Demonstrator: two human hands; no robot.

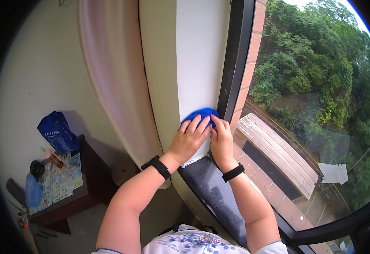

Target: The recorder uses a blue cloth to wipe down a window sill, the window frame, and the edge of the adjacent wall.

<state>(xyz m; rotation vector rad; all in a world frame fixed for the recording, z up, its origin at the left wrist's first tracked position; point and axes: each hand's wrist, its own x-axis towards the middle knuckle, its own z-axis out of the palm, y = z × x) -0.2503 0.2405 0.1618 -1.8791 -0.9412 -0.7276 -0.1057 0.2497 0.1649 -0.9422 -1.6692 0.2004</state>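
A bright blue cloth [204,113] is pressed flat against the white side wall of the window recess [199,63], close to the dark window frame [236,57]. My left hand [189,136] lies over the cloth with its fingers spread, a ring on one finger. At the cloth's right edge, beside the frame, my right hand [221,136] touches it with bent fingertips. Both wrists wear black bands. Below the hands is the dark, speckled stone windowsill [213,190]. The part of the cloth under the fingers is hidden.
A pinkish curtain [118,79] hangs left of the recess. At the lower left, a dark wooden table [86,193] holds newspaper [67,177], a blue bag [59,133], a cup with a brown drink [54,158] and a light-blue item. Outside the glass are trees and a ledge.
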